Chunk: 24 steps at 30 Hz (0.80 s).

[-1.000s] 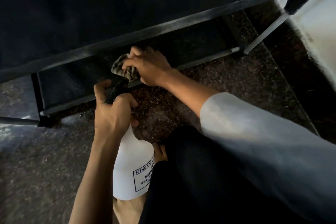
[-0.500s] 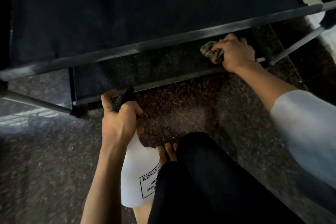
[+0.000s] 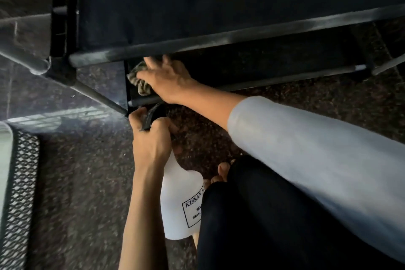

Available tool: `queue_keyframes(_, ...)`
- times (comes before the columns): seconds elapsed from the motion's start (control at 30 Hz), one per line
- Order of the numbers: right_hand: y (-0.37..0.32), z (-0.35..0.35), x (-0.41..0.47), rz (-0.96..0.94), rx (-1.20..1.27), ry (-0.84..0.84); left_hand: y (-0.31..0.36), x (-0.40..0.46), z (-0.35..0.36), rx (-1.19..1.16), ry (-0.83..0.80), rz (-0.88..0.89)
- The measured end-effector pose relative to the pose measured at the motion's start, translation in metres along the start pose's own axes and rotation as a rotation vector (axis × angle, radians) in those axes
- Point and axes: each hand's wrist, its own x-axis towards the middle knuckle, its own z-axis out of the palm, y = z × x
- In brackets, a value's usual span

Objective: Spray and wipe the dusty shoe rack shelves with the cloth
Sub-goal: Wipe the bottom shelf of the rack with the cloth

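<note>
The black shoe rack (image 3: pixel 219 44) fills the top of the head view, with a dusty grey front bar on its upper shelf. My right hand (image 3: pixel 168 79) reaches under that bar and presses a patterned cloth (image 3: pixel 138 79) onto the left end of the bottom shelf (image 3: pixel 274 68). My left hand (image 3: pixel 151 138) grips the black trigger head of a white spray bottle (image 3: pixel 179 199), held upright just in front of the rack's lower left corner. The bottle's lower right side is hidden behind my dark-trousered knee.
The floor is dark speckled stone (image 3: pixel 83 182). A black perforated metal panel (image 3: pixel 19 199) stands at the lower left edge. My bare toes (image 3: pixel 221 173) show beside the bottle. The rack's angled metal legs (image 3: pixel 98 96) stick out at the left corner.
My right hand has swept the cloth from the right end of the bottom shelf to its left end. The left hand with the bottle has stayed near the rack's front.
</note>
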Motion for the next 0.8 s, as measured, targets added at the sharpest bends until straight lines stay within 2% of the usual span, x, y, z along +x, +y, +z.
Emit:
queue_keyframes(0.07, 0.001, -0.002, 0.008, -0.009, 0.01, -0.058, 0.0, -0.001, -0.004, -0.003, 0.01, -0.006)
queue_keyframes(0.17, 0.006, 0.003, 0.016, 0.077, 0.198, -0.147, -0.001, -0.002, -0.006, -0.001, -0.003, -0.004)
queue_keyframes(0.23, 0.006, 0.005, 0.01, 0.103, 0.255, -0.124, -0.001, -0.003, -0.004, 0.0, -0.01, -0.018)
queue_keyframes(0.43, 0.055, -0.008, -0.033, 0.163, 0.131, -0.009, 0.001, -0.004, -0.001, 0.003, 0.006, -0.001)
queue_keyframes(0.5, 0.085, -0.008, -0.048, 0.284, 0.146, -0.01, 0.001, -0.006, 0.002, -0.006, 0.02, -0.001)
queue_keyframes(0.67, 0.165, -0.011, -0.1, 0.785, 0.234, 0.008, 0.002, -0.004, 0.005, -0.002, 0.014, -0.052)
queue_keyframes(0.73, 0.169, -0.016, -0.11, 0.904, 0.236, -0.023, 0.002, -0.005, 0.009, 0.018, 0.004, -0.086)
queue_keyframes(0.8, 0.154, -0.018, -0.099, 1.012, 0.207, 0.033, 0.004, -0.009, 0.016, 0.044, -0.013, -0.09)
